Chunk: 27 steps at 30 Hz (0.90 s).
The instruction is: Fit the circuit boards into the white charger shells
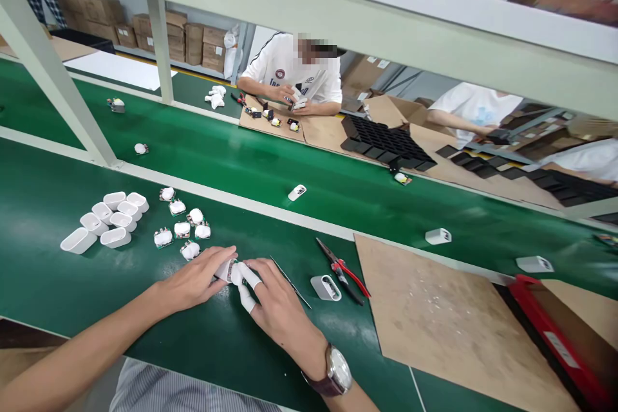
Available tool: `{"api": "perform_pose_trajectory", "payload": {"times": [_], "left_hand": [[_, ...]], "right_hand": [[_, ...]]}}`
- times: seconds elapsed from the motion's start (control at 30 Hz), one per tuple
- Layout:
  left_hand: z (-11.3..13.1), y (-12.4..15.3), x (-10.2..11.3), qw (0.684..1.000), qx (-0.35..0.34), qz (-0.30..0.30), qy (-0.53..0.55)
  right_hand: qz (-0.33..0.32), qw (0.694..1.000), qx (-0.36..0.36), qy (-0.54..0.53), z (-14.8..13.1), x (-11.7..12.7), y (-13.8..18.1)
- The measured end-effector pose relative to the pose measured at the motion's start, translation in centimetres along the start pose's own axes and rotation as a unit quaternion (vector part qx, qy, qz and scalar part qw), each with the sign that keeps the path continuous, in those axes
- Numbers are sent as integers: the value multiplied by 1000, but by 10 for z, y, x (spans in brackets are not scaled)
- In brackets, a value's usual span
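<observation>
My left hand is closed around a white oval plastic housing, its open end facing right. At that opening my right hand, with white finger cots on thumb and forefinger, pinches a small white-topped circuit board; how far it sits inside cannot be told. Several similar circuit boards lie just beyond my left hand. Farther left stand several open white housings. To the right of my right hand are a thin metal rod, a filled white housing and red-and-black pliers.
A cardboard sheet and a red-edged bin are at the right. Across the bench runs a green conveyor carrying white housings and boards. A pale metal frame crosses above. Co-workers sit opposite, near a black tray.
</observation>
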<state>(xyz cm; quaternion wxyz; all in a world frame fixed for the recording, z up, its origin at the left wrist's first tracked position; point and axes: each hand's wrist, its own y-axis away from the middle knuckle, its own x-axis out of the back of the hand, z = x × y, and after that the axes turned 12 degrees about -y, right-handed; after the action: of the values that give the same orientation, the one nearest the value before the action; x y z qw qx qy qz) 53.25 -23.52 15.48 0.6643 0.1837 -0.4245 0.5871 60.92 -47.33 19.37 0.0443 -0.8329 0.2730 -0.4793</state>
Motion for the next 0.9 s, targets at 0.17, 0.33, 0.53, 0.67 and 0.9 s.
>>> {"api": "perform_pose_trajectory", "payload": {"times": [0.17, 0.33, 0.53, 0.67, 0.9], "left_hand": [[1, 0, 1, 1000, 0, -14, 1], [3, 0, -1, 1000, 2, -28, 9], [1, 2, -3, 995, 51, -49, 65], [-2, 3, -1, 988, 79, -85, 106], [-9, 3, -4, 978, 83, -83, 175]], "right_hand": [[-16, 1000, 1, 12, -4, 3, -5], [-35, 999, 0, 41, -6, 0, -8], [11, 1000, 2, 26, -9, 0, -11], [25, 999, 20, 12, -6, -5, -12], [16, 1000, 15, 4, -1, -21, -14]]}}
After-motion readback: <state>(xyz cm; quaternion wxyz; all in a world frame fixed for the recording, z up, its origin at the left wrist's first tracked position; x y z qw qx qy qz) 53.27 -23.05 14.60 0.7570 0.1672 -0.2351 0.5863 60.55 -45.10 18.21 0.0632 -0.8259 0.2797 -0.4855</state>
